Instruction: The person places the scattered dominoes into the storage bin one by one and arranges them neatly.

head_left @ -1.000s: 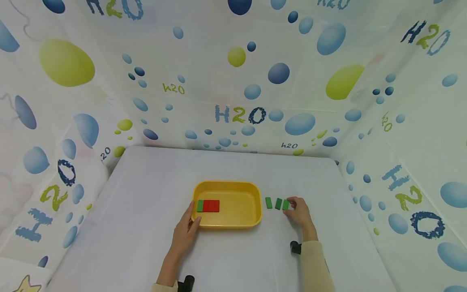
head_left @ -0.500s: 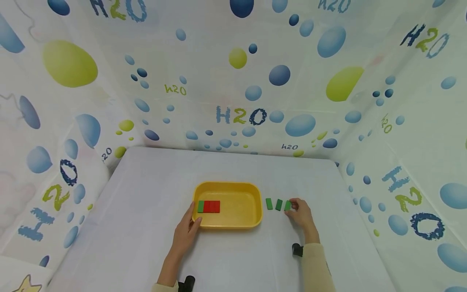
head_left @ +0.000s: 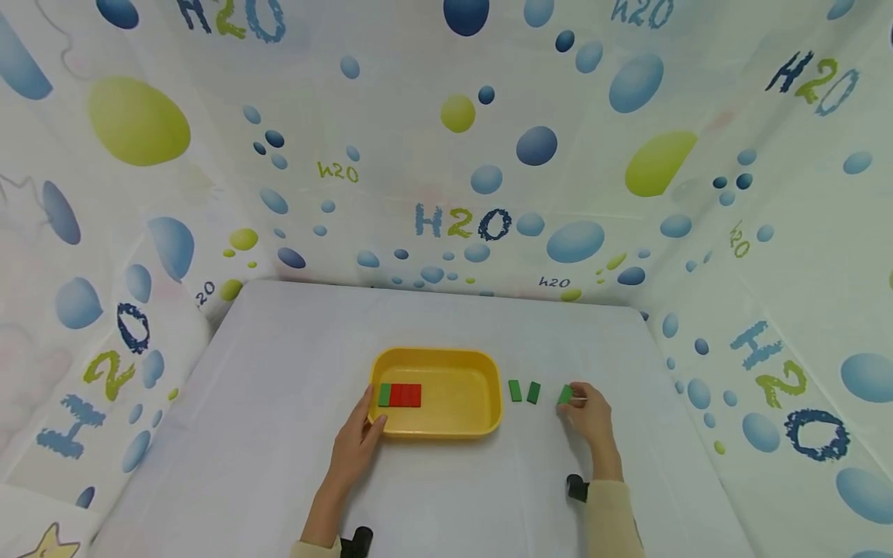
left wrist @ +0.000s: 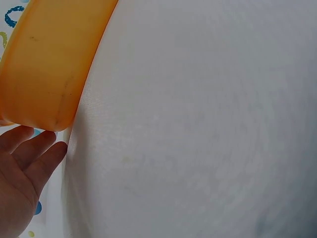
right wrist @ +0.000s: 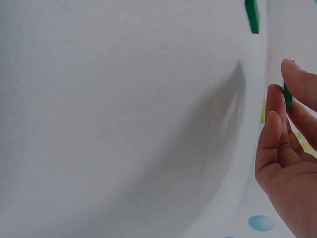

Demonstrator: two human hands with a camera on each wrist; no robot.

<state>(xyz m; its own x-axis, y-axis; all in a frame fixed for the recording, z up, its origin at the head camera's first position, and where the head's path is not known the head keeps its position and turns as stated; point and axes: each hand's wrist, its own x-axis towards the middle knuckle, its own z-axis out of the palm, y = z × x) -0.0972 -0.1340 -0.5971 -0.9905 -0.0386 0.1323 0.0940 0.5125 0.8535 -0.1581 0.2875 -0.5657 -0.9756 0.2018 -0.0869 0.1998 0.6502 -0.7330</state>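
Observation:
A yellow tray (head_left: 446, 415) stands on the table. Inside, at its left end, lie one green tile (head_left: 384, 395) and red tiles (head_left: 406, 395) in a row. My left hand (head_left: 356, 446) rests at the tray's near left corner; the left wrist view shows its nearly straight fingers (left wrist: 42, 148) at the tray wall. To the right of the tray, my right hand (head_left: 589, 415) pinches a small rectangular green tile (head_left: 565, 394) between thumb and fingers. In the right wrist view this tile (right wrist: 287, 96) is partly hidden by the fingers.
Two more green tiles lie between the tray and my right hand: a lighter one (head_left: 515, 390) and a darker one (head_left: 533, 393). A white cloth covers the table (head_left: 446, 496). Patterned sheets (head_left: 391, 139) hang behind it and at both sides.
My right hand has moved to the right with the green tile, away from the two others, and tilted it. The left hand and the tray have stayed in place.

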